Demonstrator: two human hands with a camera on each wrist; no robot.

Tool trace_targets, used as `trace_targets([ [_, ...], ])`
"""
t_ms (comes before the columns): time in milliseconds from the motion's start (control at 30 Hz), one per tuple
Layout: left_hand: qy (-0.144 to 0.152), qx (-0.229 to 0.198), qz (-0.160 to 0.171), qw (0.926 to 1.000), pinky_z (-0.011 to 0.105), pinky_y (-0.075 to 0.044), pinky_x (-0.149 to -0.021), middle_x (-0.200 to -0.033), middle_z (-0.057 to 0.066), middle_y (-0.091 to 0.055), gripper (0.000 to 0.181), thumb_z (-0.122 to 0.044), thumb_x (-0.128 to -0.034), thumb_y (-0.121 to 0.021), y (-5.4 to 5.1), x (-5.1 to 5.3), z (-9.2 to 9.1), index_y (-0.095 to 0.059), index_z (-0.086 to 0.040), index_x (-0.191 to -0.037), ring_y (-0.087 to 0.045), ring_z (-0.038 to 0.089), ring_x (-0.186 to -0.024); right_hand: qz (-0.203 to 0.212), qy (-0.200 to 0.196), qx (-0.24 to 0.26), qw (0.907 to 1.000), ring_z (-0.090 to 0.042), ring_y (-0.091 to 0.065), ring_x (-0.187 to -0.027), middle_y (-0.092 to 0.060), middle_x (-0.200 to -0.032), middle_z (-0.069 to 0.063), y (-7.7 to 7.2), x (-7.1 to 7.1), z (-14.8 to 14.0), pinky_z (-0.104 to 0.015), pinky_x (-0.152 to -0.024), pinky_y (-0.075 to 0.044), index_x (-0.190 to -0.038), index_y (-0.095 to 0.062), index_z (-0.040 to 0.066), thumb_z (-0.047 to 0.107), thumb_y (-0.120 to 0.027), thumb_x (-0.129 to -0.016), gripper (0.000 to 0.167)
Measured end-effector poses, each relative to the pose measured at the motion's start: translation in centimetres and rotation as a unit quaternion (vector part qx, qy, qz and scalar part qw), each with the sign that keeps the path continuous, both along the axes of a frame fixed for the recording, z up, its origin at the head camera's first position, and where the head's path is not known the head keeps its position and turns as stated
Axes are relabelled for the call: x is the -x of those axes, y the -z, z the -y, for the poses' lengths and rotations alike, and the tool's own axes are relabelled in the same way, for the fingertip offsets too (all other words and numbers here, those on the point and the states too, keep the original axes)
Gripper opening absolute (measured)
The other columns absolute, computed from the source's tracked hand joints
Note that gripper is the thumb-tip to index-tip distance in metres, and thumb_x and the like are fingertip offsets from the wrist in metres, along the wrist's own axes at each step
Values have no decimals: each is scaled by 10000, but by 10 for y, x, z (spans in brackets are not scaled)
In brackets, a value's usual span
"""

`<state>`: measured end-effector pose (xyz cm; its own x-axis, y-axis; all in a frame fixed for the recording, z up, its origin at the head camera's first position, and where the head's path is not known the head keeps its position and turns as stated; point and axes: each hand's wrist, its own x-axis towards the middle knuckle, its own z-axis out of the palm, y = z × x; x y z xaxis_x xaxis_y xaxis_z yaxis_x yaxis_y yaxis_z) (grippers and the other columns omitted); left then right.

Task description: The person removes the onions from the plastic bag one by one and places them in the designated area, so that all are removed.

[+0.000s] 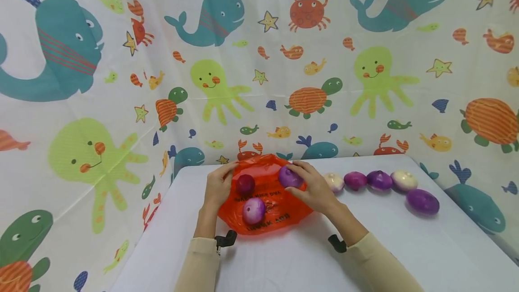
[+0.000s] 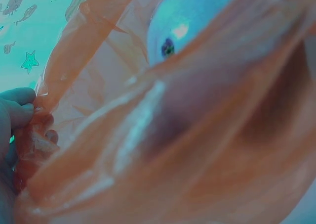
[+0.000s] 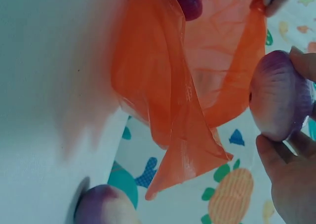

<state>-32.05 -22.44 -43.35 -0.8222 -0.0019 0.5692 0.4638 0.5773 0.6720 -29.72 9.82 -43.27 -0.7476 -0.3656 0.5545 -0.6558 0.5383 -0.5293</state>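
Observation:
An orange-red plastic bag (image 1: 293, 213) with dark print lies spread on the white table, its mouth held up. My left hand (image 1: 219, 186) pinches the bag's rim at the far left; in the left wrist view the fingers (image 2: 17, 108) grip crumpled plastic. Inside or under the thin film are a dark red onion (image 1: 245, 184) and a purple-and-white onion (image 1: 254, 211). My right hand (image 1: 314, 188) holds a purple onion (image 1: 289, 177) between thumb and fingers, at the bag's right side. In the right wrist view, this onion (image 3: 276, 95) appears beside the bag's opening.
Right of the bag stand a whitish onion (image 1: 333, 183), a magenta onion (image 1: 355, 180), a dark purple onion (image 1: 379, 180) and another whitish onion (image 1: 404, 180). A purple oval one (image 1: 422, 202) lies nearer. A sea-animal curtain (image 1: 259, 93) hangs behind the table (image 1: 284, 265).

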Motion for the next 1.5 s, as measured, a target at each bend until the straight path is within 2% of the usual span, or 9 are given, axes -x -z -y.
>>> trace_targets([
  [200, 1, 30, -83, 10000, 468, -552, -1037, -1329, 80, -728, 298, -62, -1051, -592, -1, 0, 2, -732, -103, -1310, -675, 317, -1273, -81, 81, -2, 9999, -375, -516, -1403, -490, -1556, -106, -2, 0, -5, -548, -998, -583, -1479, -578, 204, 245, -835, -897, 637],
  [367, 22, 13, -104, 9999, 471, -551, -1033, -1332, 82, -726, 300, -57, -1050, -592, 0, 1, 2, -726, -87, -1316, -674, 321, -1273, -63, 219, -64, 9997, -386, -515, -1403, -494, -1559, -128, -3, 0, -13, -557, -972, -594, -1485, -572, 213, 266, -834, -898, 645],
  [567, 24, 5, -121, 9999, 469, -556, -1031, -1325, 80, -730, 297, -50, -1040, -606, -2, 1, 1, -736, -101, -1303, -677, 320, -1267, -269, 372, -107, 9989, -381, -539, -1389, -530, -1529, -137, -5, 3, -24, -542, -978, -592, -1464, -593, 189, 277, -859, -870, 656],
  [700, 23, -15, -48, 10000, 470, -552, -1040, -1337, 75, -725, 299, -66, -1048, -599, -2, 2, 1, -730, -104, -1314, -673, 317, -1275, -191, 529, -147, 9983, -391, -531, -1404, -523, -1549, -135, -8, 3, -31, -545, -993, -581, -1475, -584, 196, 286, -855, -874, 666],
  [867, 90, -54, 30, 9999, 473, -552, -1047, -1358, 63, -714, 299, -98, -1058, -592, -1, 3, 0, -717, -93, -1330, -662, 309, -1294, 24, 611, -179, 9980, -385, -508, -1422, -490, -1584, -118, -12, 2, -39, -533, -925, -619, -1502, -558, 227, 299, -836, -894, 672],
  [1100, 98, -56, 21, 9999, 465, -550, -1048, -1353, 65, -716, 301, -88, -1058, -590, 1, 3, -1, -725, -114, -1326, -662, 309, -1295, -146, 734, -175, 9970, -409, -490, -1436, -496, -1575, -137, -15, -1, -54, -586, -990, -568, -1491, -567, 203, 293, -849, -882, 677],
  [1267, 90, -38, 64, 9999, 465, -552, -1047, -1352, 69, -717, 304, -86, -1056, -592, 2, 2, -2, -725, -120, -1326, -662, 310, -1294, -199, 773, -95, 9968, -419, -536, -1377, -509, -1547, -154, -15, -3, -65, -580, -944, -593, -1472, -575, 193, 276, -857, -875, 666],
  [1500, 30, 42, -32, 10000, 476, -547, -1043, -1335, 82, -725, 300, -58, -1049, -595, 5, 3, -2, -729, -96, -1314, -671, 325, -1277, -7, 943, -216, 9953, -430, -552, -1335, -505, -1539, -134, -13, -4, -82, -606, -920, -599, -1468, -569, 219, 280, -856, -876, 661],
])
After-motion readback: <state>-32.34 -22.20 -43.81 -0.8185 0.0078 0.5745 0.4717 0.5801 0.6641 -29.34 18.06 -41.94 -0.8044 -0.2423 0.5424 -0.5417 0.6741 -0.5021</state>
